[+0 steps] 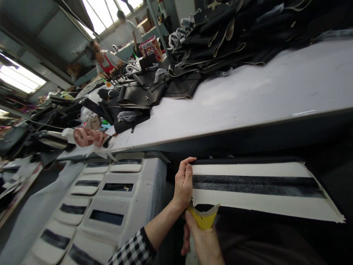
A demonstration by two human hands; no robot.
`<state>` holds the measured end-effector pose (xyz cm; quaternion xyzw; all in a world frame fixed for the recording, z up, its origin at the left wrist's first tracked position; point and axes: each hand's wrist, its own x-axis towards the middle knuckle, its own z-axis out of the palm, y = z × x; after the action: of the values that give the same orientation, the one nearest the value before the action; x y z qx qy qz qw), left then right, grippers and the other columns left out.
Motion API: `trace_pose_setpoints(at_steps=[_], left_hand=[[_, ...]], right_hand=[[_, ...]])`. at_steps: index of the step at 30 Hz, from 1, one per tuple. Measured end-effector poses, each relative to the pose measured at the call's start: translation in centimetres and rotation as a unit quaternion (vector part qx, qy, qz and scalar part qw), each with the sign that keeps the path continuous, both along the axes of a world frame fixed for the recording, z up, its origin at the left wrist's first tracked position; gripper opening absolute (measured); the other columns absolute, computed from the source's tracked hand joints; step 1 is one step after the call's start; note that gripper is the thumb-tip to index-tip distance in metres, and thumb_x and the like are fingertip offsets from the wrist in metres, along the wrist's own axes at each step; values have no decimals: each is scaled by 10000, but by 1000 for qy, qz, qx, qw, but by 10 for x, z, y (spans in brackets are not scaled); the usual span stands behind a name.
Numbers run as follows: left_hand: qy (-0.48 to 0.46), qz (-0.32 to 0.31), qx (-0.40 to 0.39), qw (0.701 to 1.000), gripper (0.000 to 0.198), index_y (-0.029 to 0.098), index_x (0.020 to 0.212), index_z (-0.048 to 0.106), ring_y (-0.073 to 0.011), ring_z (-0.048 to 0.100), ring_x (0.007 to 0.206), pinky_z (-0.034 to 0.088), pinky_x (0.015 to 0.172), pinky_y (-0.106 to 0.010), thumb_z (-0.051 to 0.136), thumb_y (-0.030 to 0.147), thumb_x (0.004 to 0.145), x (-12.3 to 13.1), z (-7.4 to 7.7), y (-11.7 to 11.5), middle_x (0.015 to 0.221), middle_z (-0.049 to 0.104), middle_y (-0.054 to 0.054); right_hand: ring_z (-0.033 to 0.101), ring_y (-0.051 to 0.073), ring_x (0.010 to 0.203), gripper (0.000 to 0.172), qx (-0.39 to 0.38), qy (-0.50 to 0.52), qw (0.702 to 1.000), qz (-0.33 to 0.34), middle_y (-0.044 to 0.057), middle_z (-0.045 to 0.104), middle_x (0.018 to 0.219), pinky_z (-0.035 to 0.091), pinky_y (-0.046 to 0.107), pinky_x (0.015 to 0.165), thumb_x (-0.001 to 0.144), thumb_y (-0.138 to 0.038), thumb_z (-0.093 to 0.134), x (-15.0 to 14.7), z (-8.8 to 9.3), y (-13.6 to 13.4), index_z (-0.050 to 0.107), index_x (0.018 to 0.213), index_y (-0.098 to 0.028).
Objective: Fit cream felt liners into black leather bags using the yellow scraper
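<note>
A long cream fabric panel with a dark grey strip down its middle (259,189) lies flat below the edge of the long pale grey worktop (261,95), its long axis running across the view from the hands out to the right, where the far end tapers to a frayed corner. The left hand (183,184) is at the panel's near short end, thumb and fingers pinched shut on the upper corner of that end, so the whole length of the panel stretches away to the right of the grip. The right hand (202,239) sits just below and nearer the body, closed on a small yellow scraper-like card (204,218) whose edge touches or nearly touches the panel's lower near corner; which of the two I cannot tell. Both hands are thus at the same end. To the left lies a grey cloth with rows of similar cream pieces (104,200), and black leather parts are heaped (220,33) on the worktop beyond.
</note>
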<state>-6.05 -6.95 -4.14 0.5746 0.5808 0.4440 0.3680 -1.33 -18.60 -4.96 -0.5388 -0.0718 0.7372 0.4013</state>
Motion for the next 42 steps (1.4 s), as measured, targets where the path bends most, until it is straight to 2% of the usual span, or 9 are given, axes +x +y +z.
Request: trace_pose_setpoints(at_steps=[3,8,14,21,25,28,34,39,42], left_hand=[[-1,6,-1,1000,329,221,1144,603,-196,564,1132,393,1004,-320,353,391,1014,1,0,1,1174,634,-46],[3,9,-11,1000,325,223,1145,607,-195,561,1139,388,1013,-321,356,383,1015,1,1,1,1177,634,-45],[11,3,-28,1000,335,218,1163,599,-196,549,1161,379,1027,-323,344,381,1018,0,4,2,1199,625,-51],[9,22,-28,999,325,219,1125,617,-205,566,1139,387,1030,-338,355,376,1014,4,5,6,1161,645,-49],[21,29,-29,999,308,219,1098,608,-201,584,1094,411,991,-333,349,364,1016,6,5,9,1118,649,-49],[66,27,-15,997,276,220,1101,590,-196,588,1076,417,967,-322,360,346,1014,6,7,11,1105,645,-48],[176,5,14,984,235,212,1123,560,-205,593,1028,423,934,-331,413,340,992,9,11,12,1084,626,-67],[55,-66,-11,996,358,229,1298,490,-215,555,1175,374,1047,-373,362,392,1006,4,9,15,1240,621,-82],[-43,-149,-47,987,534,232,1427,401,-245,413,1354,274,1147,-424,377,517,976,-15,13,17,1450,477,-97]], right_hand=[[441,105,280,604,12,32,999,22,-21,455,386,397,220,292,638,-688,716,7,1,3,481,458,-162],[425,94,280,578,-7,104,993,53,-47,475,419,388,214,285,595,-697,740,19,3,9,593,636,-139],[402,76,283,565,-30,159,984,73,-63,477,423,347,186,286,588,-670,762,28,6,14,592,715,-147],[364,83,248,628,-52,126,987,86,-70,441,376,310,201,247,508,-736,749,20,-10,12,601,673,-148],[383,79,270,568,-56,116,989,75,-59,459,395,313,193,273,594,-684,737,18,-12,13,635,687,-133],[407,82,283,523,-47,97,992,69,-49,465,390,318,189,291,643,-647,730,16,-13,15,637,658,-133],[438,112,296,574,-26,54,996,60,-27,460,360,367,229,322,598,-705,719,11,-16,17,549,521,-162],[534,139,389,502,-11,139,986,92,-12,566,501,476,276,440,625,-566,786,36,5,15,675,788,-104],[540,146,407,457,-5,170,980,106,-12,559,518,481,292,464,664,-503,793,66,19,15,682,848,-100]])
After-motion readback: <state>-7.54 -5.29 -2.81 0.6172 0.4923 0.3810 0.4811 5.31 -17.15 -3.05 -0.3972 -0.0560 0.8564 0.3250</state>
